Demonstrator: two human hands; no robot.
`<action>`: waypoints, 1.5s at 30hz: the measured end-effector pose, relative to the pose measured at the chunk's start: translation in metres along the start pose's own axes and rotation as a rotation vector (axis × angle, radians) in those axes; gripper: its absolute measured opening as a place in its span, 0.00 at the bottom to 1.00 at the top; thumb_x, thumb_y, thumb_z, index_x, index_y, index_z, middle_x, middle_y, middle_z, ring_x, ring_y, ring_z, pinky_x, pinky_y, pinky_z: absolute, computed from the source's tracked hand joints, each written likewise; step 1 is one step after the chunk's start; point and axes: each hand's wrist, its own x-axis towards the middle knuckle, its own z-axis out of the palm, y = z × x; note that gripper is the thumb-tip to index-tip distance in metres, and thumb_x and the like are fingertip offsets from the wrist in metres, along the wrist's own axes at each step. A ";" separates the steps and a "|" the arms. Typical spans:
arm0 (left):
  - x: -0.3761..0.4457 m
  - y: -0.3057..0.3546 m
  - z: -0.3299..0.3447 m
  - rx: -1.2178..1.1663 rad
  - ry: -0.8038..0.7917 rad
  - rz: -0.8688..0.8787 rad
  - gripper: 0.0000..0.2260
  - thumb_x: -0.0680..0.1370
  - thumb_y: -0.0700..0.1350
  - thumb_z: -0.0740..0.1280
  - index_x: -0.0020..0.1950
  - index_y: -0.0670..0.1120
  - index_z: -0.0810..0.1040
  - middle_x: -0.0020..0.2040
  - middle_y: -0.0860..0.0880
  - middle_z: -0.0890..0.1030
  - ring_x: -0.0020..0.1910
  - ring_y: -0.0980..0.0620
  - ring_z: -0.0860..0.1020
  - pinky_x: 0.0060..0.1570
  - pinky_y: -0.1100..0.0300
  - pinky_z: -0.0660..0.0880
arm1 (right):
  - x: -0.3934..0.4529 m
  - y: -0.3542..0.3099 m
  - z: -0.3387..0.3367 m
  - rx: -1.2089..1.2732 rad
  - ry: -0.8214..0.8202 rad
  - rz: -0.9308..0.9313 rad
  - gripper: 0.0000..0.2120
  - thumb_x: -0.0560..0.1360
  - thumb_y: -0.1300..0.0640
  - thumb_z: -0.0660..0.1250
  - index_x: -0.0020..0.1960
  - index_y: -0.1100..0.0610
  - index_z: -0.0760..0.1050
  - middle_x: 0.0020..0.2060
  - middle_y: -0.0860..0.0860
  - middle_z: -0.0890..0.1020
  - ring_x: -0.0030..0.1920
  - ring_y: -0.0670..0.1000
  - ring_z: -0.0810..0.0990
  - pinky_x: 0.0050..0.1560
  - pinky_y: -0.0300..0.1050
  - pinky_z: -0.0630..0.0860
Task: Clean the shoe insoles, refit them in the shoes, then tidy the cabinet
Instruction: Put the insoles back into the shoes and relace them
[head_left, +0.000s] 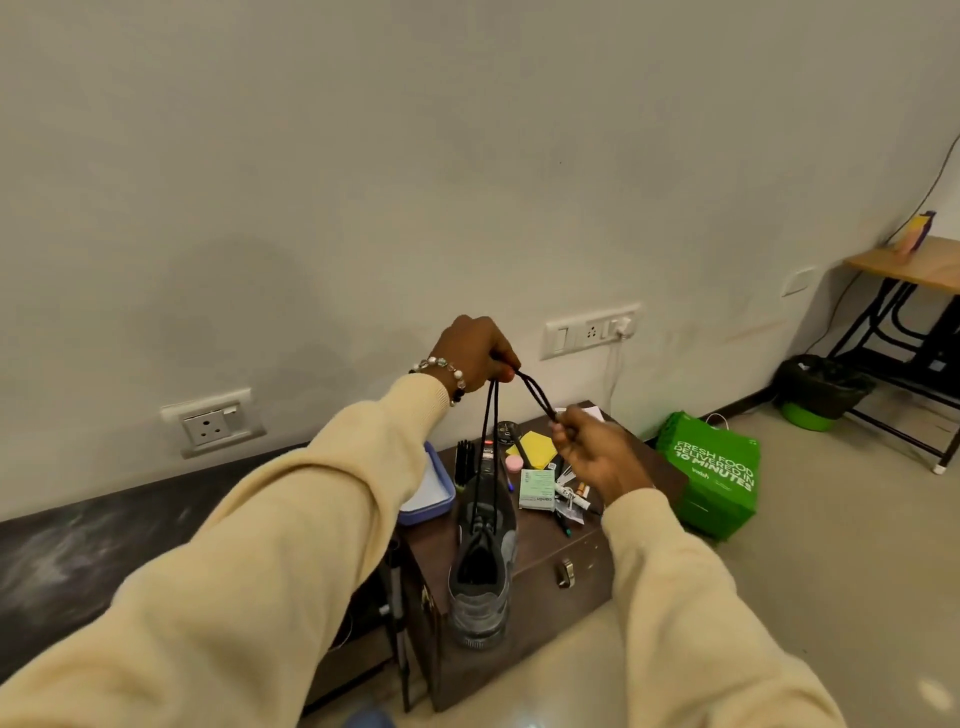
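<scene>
We are holding the black laces (491, 415) up high with our left hand (475, 349), fingers curled tight round them, so the grey shoe (483, 566) is hanging heel-down in front of the dark wooden cabinet (582, 551). Our right hand (587, 447) is pinching the far end of the lace loop and drawing it out sideways, which we judge is meant to pull the laces taut and even, tightening the shoe as part of getting it back in order. Both hands are closed on the laces; neither is free.

The shoe is looking like a knitted grey trainer with a chunky pale-grey heel and sole, its mouth gaping dark towards us. We cannot tell whether an insole is sitting inside. Only 1 shoe is showing.

The cabinet top behind it is carrying clutter: a blue-rimmed tray (431, 493), a yellow pad (537, 448), a pale green box (537, 488) and pens (569, 499). A green bag (714, 475) is standing beside the cabinet.
</scene>
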 end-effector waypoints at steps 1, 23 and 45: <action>0.002 0.003 -0.002 0.039 -0.013 0.028 0.10 0.72 0.42 0.75 0.52 0.45 0.85 0.48 0.46 0.85 0.41 0.56 0.77 0.51 0.59 0.76 | -0.002 0.008 0.002 0.004 -0.013 0.014 0.04 0.74 0.71 0.64 0.40 0.68 0.74 0.33 0.60 0.77 0.30 0.50 0.75 0.26 0.35 0.76; -0.010 -0.060 0.028 0.382 0.033 -0.153 0.10 0.78 0.37 0.62 0.57 0.40 0.78 0.56 0.39 0.78 0.56 0.40 0.76 0.52 0.53 0.72 | 0.020 0.042 0.033 -0.913 -0.294 -0.374 0.09 0.80 0.61 0.61 0.47 0.55 0.80 0.41 0.51 0.82 0.41 0.47 0.76 0.38 0.38 0.68; -0.050 -0.092 0.147 -0.478 -0.137 -0.415 0.05 0.75 0.34 0.68 0.49 0.41 0.81 0.47 0.42 0.84 0.49 0.47 0.81 0.59 0.54 0.74 | 0.052 0.078 -0.013 -0.418 0.025 0.066 0.09 0.80 0.67 0.52 0.47 0.60 0.70 0.39 0.54 0.79 0.25 0.49 0.79 0.24 0.39 0.65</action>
